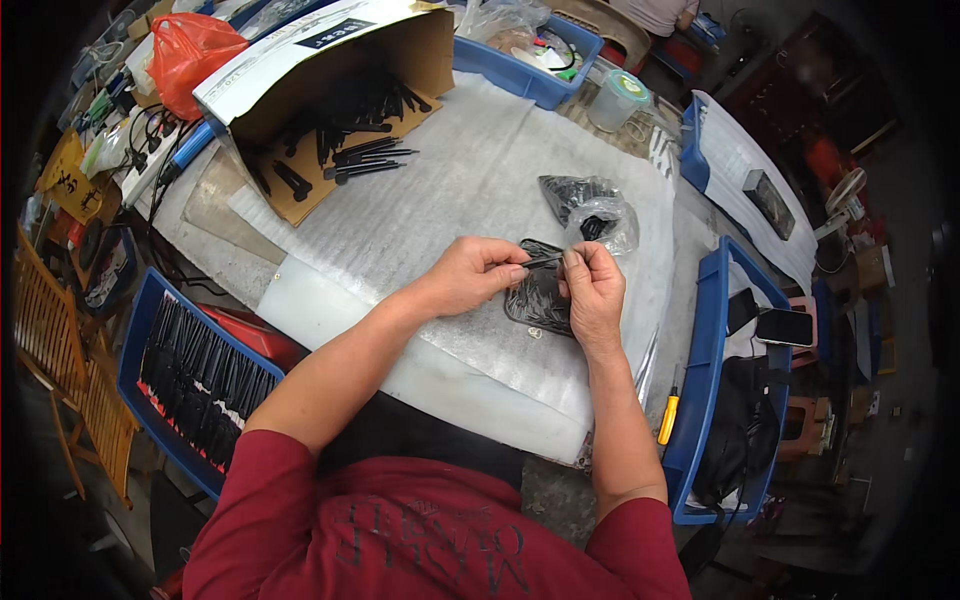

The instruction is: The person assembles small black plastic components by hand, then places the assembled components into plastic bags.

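Note:
A thin dark rod-like piece [542, 262] spans the gap between my hands; its exact kind is too small to tell. My left hand [470, 277] pinches one end between thumb and fingertips. At the other end, my right hand [596, 292] is closed in a pinch. Beneath them lies a shallow black tray [540, 318] with thin, shiny dark pieces in it, partly hidden by my right hand. Just beyond sits a clear plastic bag [615, 222] beside a bag of small black parts [572, 192].
An open cardboard box [345, 75] with black long-handled parts [350, 135] stands at the far left. Blue crates flank the table: one [150, 400] with rows of black pieces, another [705, 400] with phones and dark cloth. A yellow-handled screwdriver [668, 420] and a lidded plastic tub [618, 100] are at right.

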A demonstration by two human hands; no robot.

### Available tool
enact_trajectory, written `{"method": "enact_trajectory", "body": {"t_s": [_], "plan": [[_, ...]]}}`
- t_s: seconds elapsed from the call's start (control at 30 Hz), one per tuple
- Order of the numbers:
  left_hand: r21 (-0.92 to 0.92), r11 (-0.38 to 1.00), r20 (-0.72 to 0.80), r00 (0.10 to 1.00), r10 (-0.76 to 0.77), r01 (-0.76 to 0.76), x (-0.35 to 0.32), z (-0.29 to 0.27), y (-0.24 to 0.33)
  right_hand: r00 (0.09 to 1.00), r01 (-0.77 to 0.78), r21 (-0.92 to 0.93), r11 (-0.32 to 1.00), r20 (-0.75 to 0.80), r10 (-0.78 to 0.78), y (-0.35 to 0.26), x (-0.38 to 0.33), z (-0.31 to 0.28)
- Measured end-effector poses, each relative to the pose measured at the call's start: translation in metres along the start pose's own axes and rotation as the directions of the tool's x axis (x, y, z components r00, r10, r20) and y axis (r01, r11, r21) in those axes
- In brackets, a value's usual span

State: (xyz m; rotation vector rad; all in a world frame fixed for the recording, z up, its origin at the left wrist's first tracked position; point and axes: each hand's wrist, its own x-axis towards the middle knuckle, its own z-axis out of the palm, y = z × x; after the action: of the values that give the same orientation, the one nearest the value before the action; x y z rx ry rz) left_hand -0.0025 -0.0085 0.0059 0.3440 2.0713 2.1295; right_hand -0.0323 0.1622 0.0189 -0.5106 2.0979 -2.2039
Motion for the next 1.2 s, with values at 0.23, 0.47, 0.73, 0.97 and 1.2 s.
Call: {"method": "enact_trajectory", "body": {"t_s": [0.23, 0.47, 0.73, 0.97, 1.2], "plan": [[-0.026, 0.999, -0.064, 0.997, 0.037, -0.039, -0.002, -0.002, -0.001, 0.959, 0.114, -0.172, 0.978, -0.239, -0.154, -0.012, 0.022, -0.036], [-0.034, 0.999, -0.062, 0.998, 0.023, -0.025, -0.001, -0.003, 0.001, 0.953, 0.236, -0.831, 0.504, 0.095, -0.289, -0.003, 0.044, -0.049], [-0.001, 0.999, -0.061, 0.997, 0.039, -0.039, -0.001, -0.003, 0.000, 0.998, 0.017, -0.993, 0.113, 0.024, 0.061, 0.002, 0.060, -0.030], [0.022, 0.999, -0.061, 0.997, 0.046, -0.045, 0.000, -0.003, -0.004, 0.998, -0.034, -0.992, 0.125, -0.028, 0.057, 0.005, 0.061, -0.029], [0.021, 0.999, -0.034, 0.999, -0.027, 0.028, 0.000, -0.004, 0.001, 0.977, 0.004, -0.985, 0.172, 0.041, 0.211, 0.001, 0.070, -0.037]]}}
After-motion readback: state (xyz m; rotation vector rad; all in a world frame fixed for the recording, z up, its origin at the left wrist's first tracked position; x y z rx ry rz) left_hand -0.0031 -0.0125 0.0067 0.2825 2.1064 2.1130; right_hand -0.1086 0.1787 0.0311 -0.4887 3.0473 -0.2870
